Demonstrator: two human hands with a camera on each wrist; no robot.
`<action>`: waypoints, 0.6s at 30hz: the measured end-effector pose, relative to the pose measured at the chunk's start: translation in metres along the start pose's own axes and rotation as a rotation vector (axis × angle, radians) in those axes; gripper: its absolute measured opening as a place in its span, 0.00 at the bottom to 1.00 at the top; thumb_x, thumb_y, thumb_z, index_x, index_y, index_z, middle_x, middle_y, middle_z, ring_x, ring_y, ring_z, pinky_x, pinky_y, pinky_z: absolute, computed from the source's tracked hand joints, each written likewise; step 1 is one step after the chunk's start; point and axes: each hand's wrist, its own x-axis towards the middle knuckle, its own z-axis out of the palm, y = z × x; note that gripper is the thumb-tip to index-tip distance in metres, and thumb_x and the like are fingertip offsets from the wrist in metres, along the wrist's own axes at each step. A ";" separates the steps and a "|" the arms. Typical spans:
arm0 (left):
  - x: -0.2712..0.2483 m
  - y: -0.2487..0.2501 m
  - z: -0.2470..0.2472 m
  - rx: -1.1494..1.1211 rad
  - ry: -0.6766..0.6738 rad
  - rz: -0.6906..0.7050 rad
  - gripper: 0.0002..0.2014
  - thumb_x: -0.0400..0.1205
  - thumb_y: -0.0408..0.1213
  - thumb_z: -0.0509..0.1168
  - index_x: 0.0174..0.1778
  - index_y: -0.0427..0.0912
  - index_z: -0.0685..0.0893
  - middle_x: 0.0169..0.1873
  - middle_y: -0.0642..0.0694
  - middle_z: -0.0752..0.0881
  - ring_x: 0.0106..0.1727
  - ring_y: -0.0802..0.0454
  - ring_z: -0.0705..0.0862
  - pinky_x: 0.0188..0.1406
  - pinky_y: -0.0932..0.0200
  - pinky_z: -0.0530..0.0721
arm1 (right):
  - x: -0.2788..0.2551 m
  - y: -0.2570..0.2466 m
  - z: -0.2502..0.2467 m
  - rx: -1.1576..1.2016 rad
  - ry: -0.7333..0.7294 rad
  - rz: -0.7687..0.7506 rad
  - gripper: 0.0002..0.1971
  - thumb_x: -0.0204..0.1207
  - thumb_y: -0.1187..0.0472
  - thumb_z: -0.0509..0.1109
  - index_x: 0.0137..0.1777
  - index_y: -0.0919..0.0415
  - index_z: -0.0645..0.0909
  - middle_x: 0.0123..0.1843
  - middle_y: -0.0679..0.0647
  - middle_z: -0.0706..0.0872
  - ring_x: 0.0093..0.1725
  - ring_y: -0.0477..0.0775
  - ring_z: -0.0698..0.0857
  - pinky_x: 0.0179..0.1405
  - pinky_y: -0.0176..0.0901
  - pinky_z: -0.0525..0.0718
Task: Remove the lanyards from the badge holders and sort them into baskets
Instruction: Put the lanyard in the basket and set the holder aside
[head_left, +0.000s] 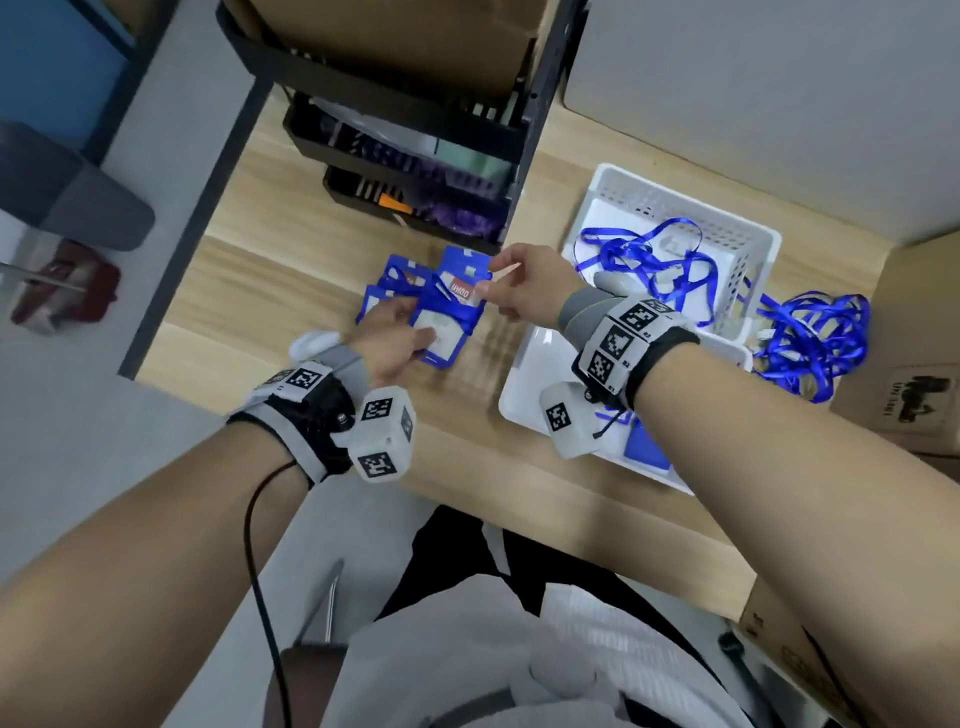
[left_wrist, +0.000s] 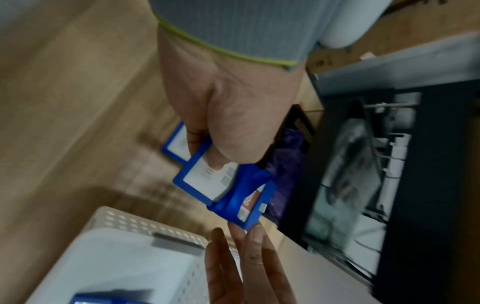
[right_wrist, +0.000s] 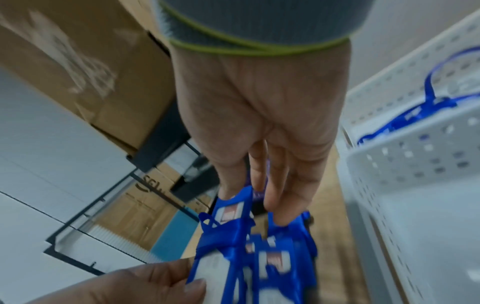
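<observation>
Several blue badge holders (head_left: 397, 283) lie heaped on the wooden table. My left hand (head_left: 421, 332) grips one badge holder with a white card (head_left: 439, 340), thumb on the card (left_wrist: 207, 176). Joined to it is a second badge holder with a red card (head_left: 462, 296), crossed by a blue lanyard strap (left_wrist: 241, 185). My right hand (head_left: 488, 291) pinches that second holder at its far edge; in the right wrist view its thumb and fingers (right_wrist: 278, 214) sit on the blue plastic. Blue lanyards (head_left: 649, 260) lie in the far white basket (head_left: 748, 244).
A nearer white basket (head_left: 524, 384) under my right wrist holds a blue holder (head_left: 644, 447). A tangle of blue lanyards (head_left: 810, 338) lies on the table beside a cardboard box (head_left: 909, 353). A black shelf rack (head_left: 415, 156) stands just behind the pile.
</observation>
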 end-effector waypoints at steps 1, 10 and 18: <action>0.006 -0.011 -0.002 -0.002 -0.004 -0.019 0.19 0.81 0.22 0.66 0.69 0.35 0.79 0.57 0.39 0.86 0.48 0.48 0.86 0.34 0.65 0.86 | 0.005 0.002 0.011 -0.032 -0.030 0.031 0.15 0.76 0.52 0.76 0.58 0.57 0.80 0.47 0.55 0.90 0.43 0.56 0.89 0.55 0.50 0.88; 0.026 -0.047 -0.012 0.545 0.120 0.125 0.25 0.81 0.29 0.69 0.75 0.36 0.74 0.69 0.39 0.82 0.67 0.41 0.81 0.60 0.57 0.77 | 0.035 0.018 0.063 -0.302 0.009 0.077 0.07 0.78 0.61 0.71 0.50 0.65 0.84 0.50 0.58 0.91 0.53 0.57 0.89 0.57 0.47 0.85; 0.039 -0.056 -0.015 0.750 0.166 0.201 0.21 0.77 0.28 0.69 0.68 0.38 0.80 0.62 0.39 0.85 0.62 0.40 0.83 0.58 0.54 0.76 | 0.049 0.019 0.084 -0.502 -0.004 0.091 0.09 0.79 0.59 0.68 0.55 0.59 0.85 0.56 0.54 0.86 0.52 0.57 0.86 0.53 0.45 0.84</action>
